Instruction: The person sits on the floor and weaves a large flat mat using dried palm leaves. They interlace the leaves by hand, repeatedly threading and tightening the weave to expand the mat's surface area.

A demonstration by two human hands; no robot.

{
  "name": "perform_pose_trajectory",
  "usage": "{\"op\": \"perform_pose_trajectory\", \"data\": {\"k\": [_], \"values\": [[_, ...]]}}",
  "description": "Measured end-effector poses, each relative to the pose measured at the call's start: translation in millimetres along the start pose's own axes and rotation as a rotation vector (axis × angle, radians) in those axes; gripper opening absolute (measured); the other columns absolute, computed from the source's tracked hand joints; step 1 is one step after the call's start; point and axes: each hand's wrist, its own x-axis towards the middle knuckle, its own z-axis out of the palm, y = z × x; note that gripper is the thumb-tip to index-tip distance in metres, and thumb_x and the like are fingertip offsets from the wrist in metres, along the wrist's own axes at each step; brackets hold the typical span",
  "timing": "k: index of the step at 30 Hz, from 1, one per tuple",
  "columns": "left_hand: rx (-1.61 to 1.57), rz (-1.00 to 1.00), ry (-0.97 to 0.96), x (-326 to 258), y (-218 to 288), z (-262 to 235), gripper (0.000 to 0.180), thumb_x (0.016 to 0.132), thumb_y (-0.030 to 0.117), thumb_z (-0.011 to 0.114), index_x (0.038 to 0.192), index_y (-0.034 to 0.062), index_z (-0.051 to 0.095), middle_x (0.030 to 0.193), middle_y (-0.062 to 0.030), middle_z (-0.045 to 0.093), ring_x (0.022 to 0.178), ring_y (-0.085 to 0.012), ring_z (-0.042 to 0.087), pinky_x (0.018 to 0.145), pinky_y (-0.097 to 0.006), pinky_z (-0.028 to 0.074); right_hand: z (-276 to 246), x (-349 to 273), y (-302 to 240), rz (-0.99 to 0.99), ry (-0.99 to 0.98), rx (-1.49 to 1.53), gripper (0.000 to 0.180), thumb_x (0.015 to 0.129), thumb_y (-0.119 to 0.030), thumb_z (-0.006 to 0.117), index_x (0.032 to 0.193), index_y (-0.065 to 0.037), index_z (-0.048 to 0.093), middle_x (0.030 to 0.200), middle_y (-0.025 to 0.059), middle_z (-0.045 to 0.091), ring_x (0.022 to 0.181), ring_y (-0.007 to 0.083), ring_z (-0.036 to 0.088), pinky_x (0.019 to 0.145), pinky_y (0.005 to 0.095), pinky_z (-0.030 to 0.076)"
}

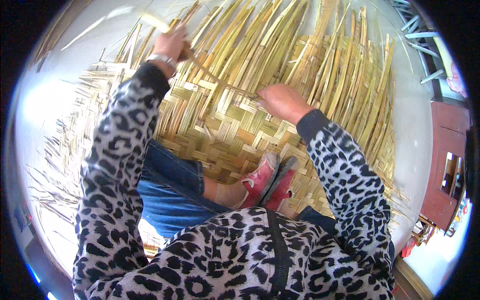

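Observation:
A long pale strip of split cane or reed [220, 80] runs slantwise between my two hands above the weaving. My left hand [172, 44], raised at the upper left, is closed round it, and a light, motion-blurred length sticks out beyond that fist. My right hand [281, 101] pinches the strip at its other side, low over the mat; its fingertips are partly hidden. Under both hands lies a large woven mat [240, 132] of flat yellow-green strips. Loose unwoven strips [250, 42] fan out from its far edge.
My red shoes [265, 185] rest on the mat, with jeans-covered legs [175, 200] folded close by. Pale floor [417, 150] surrounds the weaving. A reddish-brown wooden cabinet [440, 165] stands at the right, and light blue-grey furniture legs [422, 37] show at the upper right.

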Motion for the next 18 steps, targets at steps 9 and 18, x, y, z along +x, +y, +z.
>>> {"op": "perform_pose_trajectory", "data": {"k": [9, 18], "values": [[0.947, 1.000, -0.334, -37, 77, 152, 0.070, 0.088, 0.056, 0.056, 0.116, -0.0079, 0.054, 0.097, -0.0279, 0.066, 0.095, -0.0401, 0.065, 0.087, -0.047, 0.050, 30, -7, -14, 0.127, 0.337, 0.053, 0.009, 0.080, -0.012, 0.057, 0.080, -0.005, 0.062, 0.076, 0.0160, 0.064, 0.073, 0.0357, 0.065, 0.065, 0.0473, 0.052], [1.222, 0.506, -0.537, -9, -34, 63, 0.057, 0.076, 0.049, 0.068, 0.094, -0.0054, 0.066, 0.090, -0.0280, 0.066, 0.086, -0.0415, 0.065, 0.079, -0.047, 0.051, 42, -5, -1, 0.396, 0.480, 0.343, 0.027, 0.084, -0.026, 0.060, 0.081, 0.001, 0.062, 0.073, 0.0233, 0.062, 0.073, 0.0422, 0.062, 0.069, 0.0497, 0.050]]}}
